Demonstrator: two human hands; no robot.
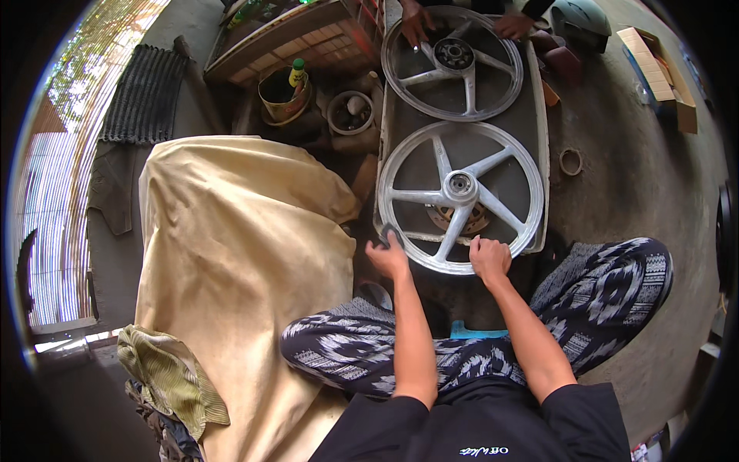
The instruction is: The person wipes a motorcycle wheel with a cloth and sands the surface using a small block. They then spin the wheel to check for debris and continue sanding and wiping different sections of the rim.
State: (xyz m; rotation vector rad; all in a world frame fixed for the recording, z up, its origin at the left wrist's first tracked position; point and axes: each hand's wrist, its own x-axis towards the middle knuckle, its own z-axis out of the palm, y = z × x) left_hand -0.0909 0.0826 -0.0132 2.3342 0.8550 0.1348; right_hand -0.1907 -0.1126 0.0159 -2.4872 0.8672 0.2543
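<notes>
A pale grey five-spoke motorcycle wheel (460, 185) lies flat across a shallow tray (540, 146) in front of me. At the rim's near left side, my left hand (387, 258) is closed around a small dark grey pad (391, 233), its exact kind unclear, which touches the rim. My right hand (490, 258) grips the near right part of the same rim, fingers curled over it. Through the spokes, below the hub, shows part of a brown, perforated disc (468, 222).
Beyond is a second wheel (453, 65) with a dark hub; another person's hands (416, 21) are at its far side. To my left spreads a tan cover (246, 223). A bucket (283, 98) and a round pot (350, 115) stand behind it. A cardboard box (662, 81) sits far right.
</notes>
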